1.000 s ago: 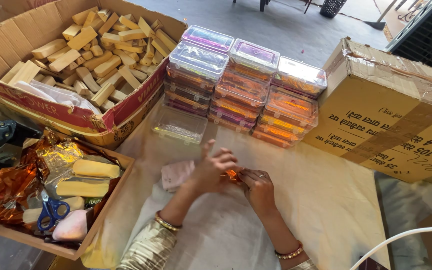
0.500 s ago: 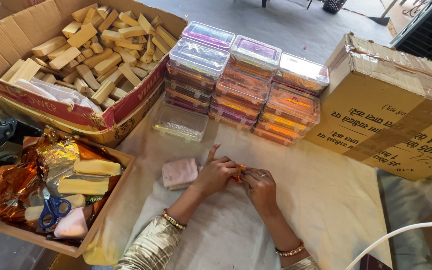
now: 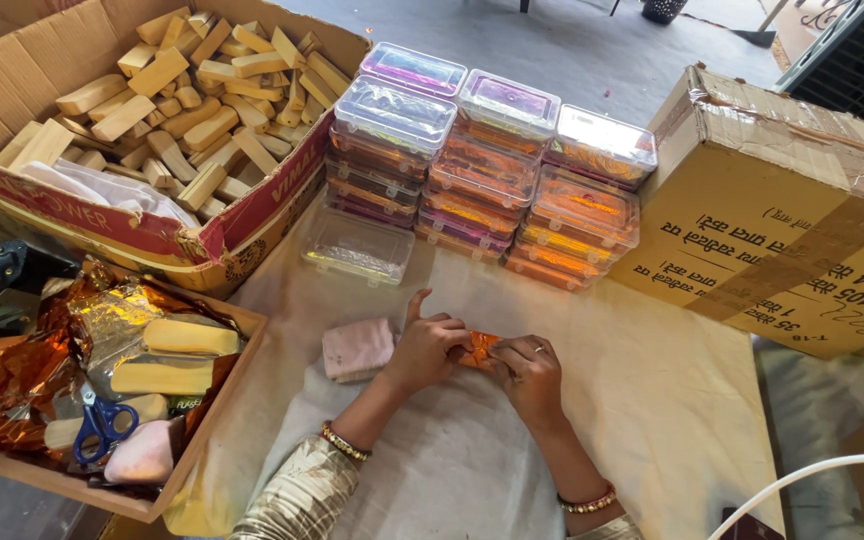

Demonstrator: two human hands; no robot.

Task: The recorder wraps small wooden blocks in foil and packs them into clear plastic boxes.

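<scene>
A small piece wrapped in orange foil is held between the left hand and the right hand, just above the white cloth covering the table; both hands are closed around it with the fingertips pinching the foil, and the left index finger is raised clear. The step in hand appears to be the folding or pressing of the foil around the piece, and the next move would seem to call for a firm pinch on the loose foil edges while the piece is kept steady. Just beside the left hand, a pale pink block lies on the cloth. An empty clear plastic box rests in front of stacks of clear lidded boxes filled with orange and purple foil-wrapped contents. To the right, a taped brown carton with dark print on its side is seen. At the upper left, an open cardboard box with a red printed band is filled with pale wooden-looking blocks. At the lower left, a wooden tray holds crumpled orange foil, cream-coloured bars and blue-handled scissors.
</scene>
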